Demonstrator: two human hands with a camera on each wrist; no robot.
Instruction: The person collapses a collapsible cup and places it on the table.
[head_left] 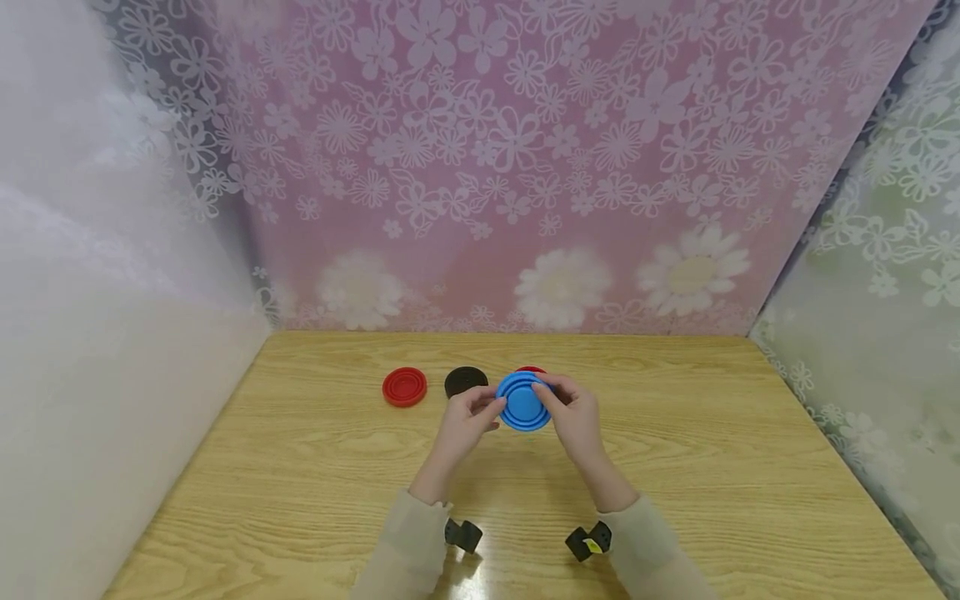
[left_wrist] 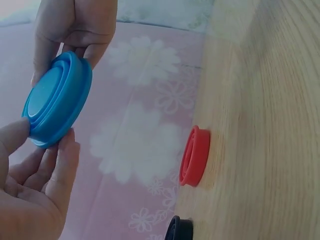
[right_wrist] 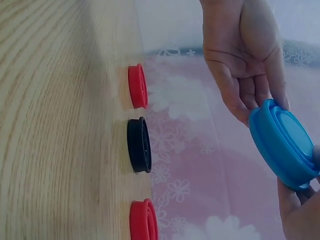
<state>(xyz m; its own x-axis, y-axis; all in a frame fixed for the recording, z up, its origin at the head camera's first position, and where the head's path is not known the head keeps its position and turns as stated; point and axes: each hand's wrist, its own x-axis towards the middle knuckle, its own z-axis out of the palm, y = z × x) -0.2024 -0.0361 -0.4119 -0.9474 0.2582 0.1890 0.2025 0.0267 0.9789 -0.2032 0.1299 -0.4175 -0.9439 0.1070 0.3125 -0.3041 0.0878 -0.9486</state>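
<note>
A round blue collapsible cup [head_left: 524, 402], folded flat into concentric rings, is held up above the table between both hands. My left hand [head_left: 467, 423] pinches its left rim, thumb on the near face and fingers behind. On the opposite rim my right hand [head_left: 576, 417] has the same kind of pinch. The left wrist view shows the blue cup [left_wrist: 57, 100] tilted, with fingertips at both edges. Behind it on the table lie a black folded cup [head_left: 466, 380] and a red one [head_left: 405, 387] farther left. Another red folded cup [left_wrist: 195, 156] is mostly hidden behind the blue one in the head view.
The wood-grain table [head_left: 315, 500] carries the folded cups in a row toward its back. A pink flowered curtain [head_left: 480, 208] hangs along the rear edge, with pale sheets at the left and right sides. A black wrist strap [head_left: 463, 535] sits on the left sleeve.
</note>
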